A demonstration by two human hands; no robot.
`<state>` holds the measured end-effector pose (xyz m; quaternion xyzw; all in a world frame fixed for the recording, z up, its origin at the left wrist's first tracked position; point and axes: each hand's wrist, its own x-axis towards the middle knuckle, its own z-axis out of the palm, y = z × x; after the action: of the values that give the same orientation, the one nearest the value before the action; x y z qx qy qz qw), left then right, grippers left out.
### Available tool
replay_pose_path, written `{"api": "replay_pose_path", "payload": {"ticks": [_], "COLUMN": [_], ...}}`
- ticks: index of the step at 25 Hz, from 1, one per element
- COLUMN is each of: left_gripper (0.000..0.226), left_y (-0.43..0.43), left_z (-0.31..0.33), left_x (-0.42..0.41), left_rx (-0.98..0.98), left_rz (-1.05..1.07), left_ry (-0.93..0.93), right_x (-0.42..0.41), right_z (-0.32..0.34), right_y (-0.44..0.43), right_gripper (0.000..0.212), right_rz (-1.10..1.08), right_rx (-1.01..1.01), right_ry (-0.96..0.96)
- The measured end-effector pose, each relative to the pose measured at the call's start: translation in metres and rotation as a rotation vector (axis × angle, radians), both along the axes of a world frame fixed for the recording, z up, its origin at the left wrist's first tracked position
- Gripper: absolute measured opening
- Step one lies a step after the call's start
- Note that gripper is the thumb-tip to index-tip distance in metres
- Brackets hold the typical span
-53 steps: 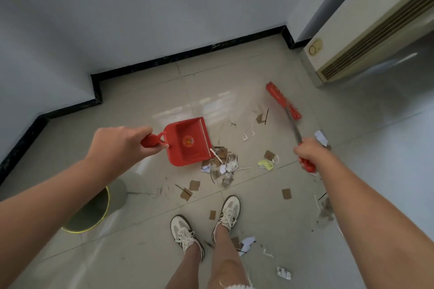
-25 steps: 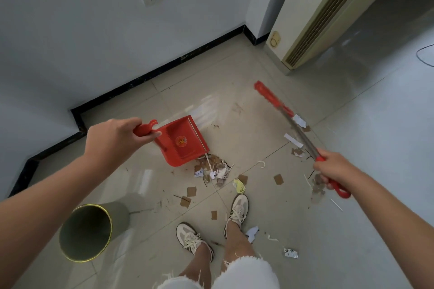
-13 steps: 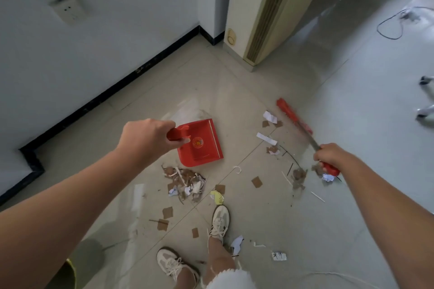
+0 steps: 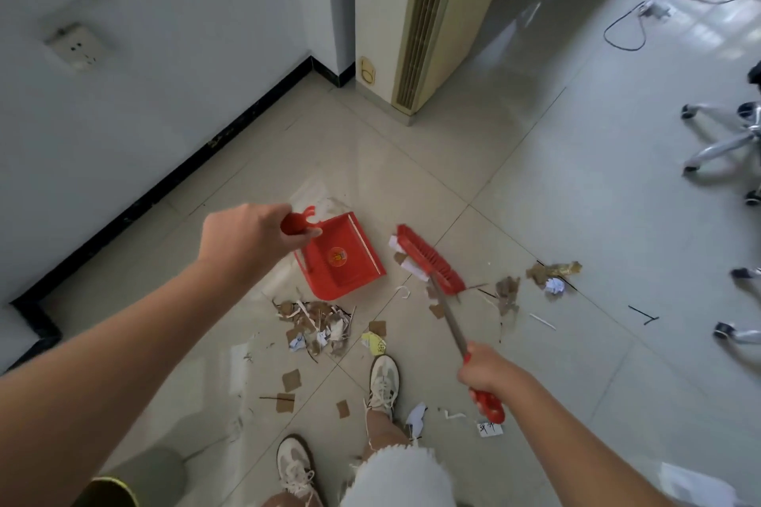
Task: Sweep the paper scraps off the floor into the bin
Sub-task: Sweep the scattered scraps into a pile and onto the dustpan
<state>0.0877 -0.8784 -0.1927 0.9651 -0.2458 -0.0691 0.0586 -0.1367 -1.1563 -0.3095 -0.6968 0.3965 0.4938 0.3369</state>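
My left hand (image 4: pixel 247 239) grips the handle of a red dustpan (image 4: pixel 344 263) resting on the tiled floor, its tray holding no scraps. My right hand (image 4: pixel 488 372) holds the red-handled brush (image 4: pixel 430 261) by its grip; the red brush head lies on the floor just right of the dustpan, against white paper strips (image 4: pixel 412 269). A heap of brown and white scraps (image 4: pixel 319 325) lies just below the dustpan. More scraps (image 4: pixel 549 280) sit to the right of the brush. The bin (image 4: pixel 109 492) shows only as a yellow-rimmed edge at the bottom left.
My two feet in white sneakers (image 4: pixel 383 383) stand among loose scraps. A tall cream air-conditioner unit (image 4: pixel 420 12) stands ahead by the wall corner. Office chair legs with castors (image 4: pixel 729 144) are at the right edge. A cable (image 4: pixel 626 24) lies far right.
The view has swung right and the bin slid to the bottom edge. The brush head has moved left across the floor to beside the dustpan; my right hand pulled back toward me.
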Motion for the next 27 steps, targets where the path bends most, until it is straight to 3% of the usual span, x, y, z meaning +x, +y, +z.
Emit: {"api": "replay_pose_path", "payload": {"ticks": [7, 11, 15, 20, 23, 27], "left_gripper": [0.048, 0.047, 0.047, 0.048, 0.048, 0.049], "left_y": [0.129, 0.178, 0.187, 0.132, 0.076, -0.011], "left_z": [0.043, 0.046, 0.055, 0.054, 0.047, 0.027], "left_x": [-0.05, -0.079, -0.092, -0.125, -0.144, -0.16], "left_rx": [0.026, 0.018, -0.072, -0.106, -0.124, -0.068], "left_rz": [0.005, -0.013, -0.015, -0.127, -0.199, -0.347], "left_ry": [-0.079, -0.069, -0.103, -0.053, -0.018, 0.0], "right_x": [-0.065, -0.091, -0.115, -0.149, -0.17, -0.206], "right_z": [0.023, 0.039, 0.055, 0.082, 0.108, 0.122], "right_y": [0.179, 0.22, 0.189, 0.117, 0.065, -0.013], "right_gripper": [0.044, 0.047, 0.052, 0.07, 0.035, 0.025], "right_rz": [-0.004, -0.086, -0.372, -0.608, -0.716, -0.823], "right_rx": [0.128, 0.112, 0.017, -0.099, -0.152, -0.227], "right_ry": [0.019, -0.046, -0.156, -0.313, -0.375, -0.394]}}
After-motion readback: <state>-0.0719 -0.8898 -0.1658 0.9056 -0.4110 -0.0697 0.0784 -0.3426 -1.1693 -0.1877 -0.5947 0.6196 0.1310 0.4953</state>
